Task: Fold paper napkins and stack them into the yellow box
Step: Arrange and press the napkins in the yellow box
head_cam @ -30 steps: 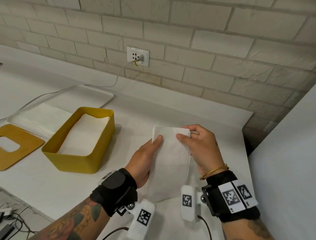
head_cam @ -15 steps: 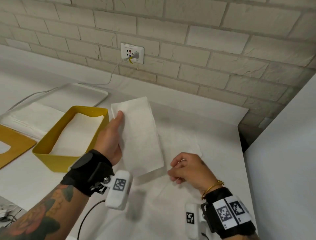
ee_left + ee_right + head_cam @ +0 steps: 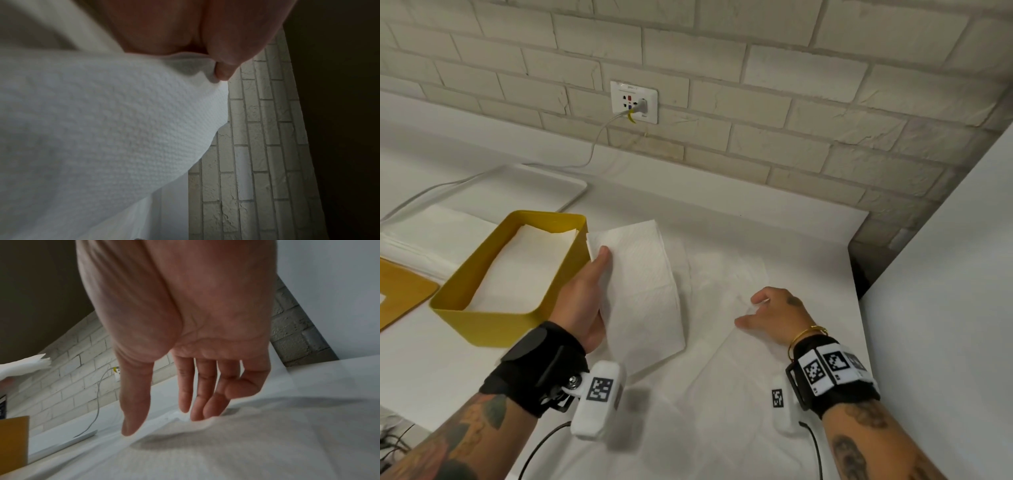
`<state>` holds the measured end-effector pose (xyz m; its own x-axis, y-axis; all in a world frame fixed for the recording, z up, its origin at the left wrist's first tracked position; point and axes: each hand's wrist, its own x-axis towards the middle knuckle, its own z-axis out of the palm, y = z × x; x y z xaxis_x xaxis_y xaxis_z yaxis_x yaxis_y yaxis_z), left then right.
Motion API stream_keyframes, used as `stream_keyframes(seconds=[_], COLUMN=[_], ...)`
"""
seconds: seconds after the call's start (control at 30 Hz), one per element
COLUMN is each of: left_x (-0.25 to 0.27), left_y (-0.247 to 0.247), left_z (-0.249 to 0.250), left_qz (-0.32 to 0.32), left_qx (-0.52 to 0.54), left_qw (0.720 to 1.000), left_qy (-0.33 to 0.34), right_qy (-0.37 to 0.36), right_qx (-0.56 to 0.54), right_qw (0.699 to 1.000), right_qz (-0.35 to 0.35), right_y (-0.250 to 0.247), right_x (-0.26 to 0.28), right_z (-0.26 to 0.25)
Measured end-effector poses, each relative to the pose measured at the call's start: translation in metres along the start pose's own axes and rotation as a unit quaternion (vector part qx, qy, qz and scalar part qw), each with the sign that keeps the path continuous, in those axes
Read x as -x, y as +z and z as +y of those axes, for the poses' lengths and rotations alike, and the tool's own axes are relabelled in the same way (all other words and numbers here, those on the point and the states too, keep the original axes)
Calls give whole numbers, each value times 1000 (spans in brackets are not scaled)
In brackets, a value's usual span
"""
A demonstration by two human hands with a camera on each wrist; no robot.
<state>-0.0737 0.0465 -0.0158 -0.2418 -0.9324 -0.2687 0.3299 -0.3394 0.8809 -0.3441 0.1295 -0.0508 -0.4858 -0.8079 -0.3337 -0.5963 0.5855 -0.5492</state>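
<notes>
Holding a folded napkin [image 3: 643,291] pinched between thumb and fingers, the left hand [image 3: 585,301] carries it just beside the right wall of the yellow box [image 3: 482,322], which already holds folded napkins. The right hand [image 3: 774,318], fingers relaxed and spread, touches a flat napkin [image 3: 722,394] on the white surface [image 3: 808,240].

folded napkin [image 3: 643,291] white, held beside yellow box [image 3: 482,318] | box open, napkins inside
</notes>
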Motion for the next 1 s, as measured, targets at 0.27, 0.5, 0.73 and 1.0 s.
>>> stream_keyframes(seconds=[0.27, 0.5, 0.73, 1.0], left_x=[1, -1, 0, 7], left_y=[0, -8, -14, 5], left_z=[-4, -4, -5, 9], left_qz=[7, 2, 12, -47], left_qx=[2, -5, -23, -86], left_qw=[1000, 1000, 1000, 994], left_qy=[-7, 5, 16, 48], right_qy=[-65, -119, -89, -234], right_qx=[-34, -269, -431, -441], right_qw=[996, 955, 898, 866], right_qz=[45, 30, 27, 8], right_y=[2, -24, -44, -62], right_x=[4, 19, 28, 57], right_z=[-4, -15, -7, -40])
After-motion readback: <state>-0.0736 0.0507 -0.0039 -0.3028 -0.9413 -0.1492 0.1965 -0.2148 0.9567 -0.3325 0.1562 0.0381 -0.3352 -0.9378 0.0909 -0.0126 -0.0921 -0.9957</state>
